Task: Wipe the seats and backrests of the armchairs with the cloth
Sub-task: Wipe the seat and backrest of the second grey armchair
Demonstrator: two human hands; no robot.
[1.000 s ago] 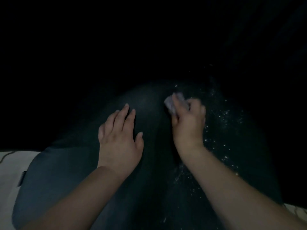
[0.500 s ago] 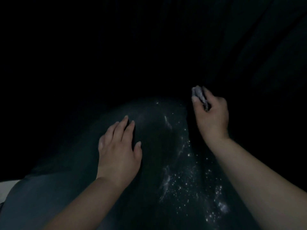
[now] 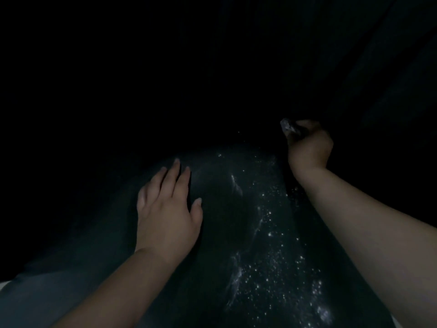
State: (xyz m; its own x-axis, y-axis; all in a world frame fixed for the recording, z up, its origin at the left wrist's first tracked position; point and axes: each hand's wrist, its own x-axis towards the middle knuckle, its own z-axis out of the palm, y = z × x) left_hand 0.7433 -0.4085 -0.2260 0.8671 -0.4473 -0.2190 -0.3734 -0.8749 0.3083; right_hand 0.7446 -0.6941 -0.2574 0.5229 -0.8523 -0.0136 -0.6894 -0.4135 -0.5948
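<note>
Cloth [image 3: 287,126], judged soft and light, is bunched in the curled right hand [image 3: 307,147]; the left hand [image 3: 166,209] is spread flat on the seat [image 3: 236,233].

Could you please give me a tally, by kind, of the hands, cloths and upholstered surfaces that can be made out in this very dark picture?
Bare hands: 2, the left hand flat on the cushion, the right hand gripping the cloth.
Small crumpled pale cloths: 1.
Dark grey-blue upholstered cushions, speckled with white glistening specks: 1.
Total: 4. Anything else is lost in darkness.
</note>
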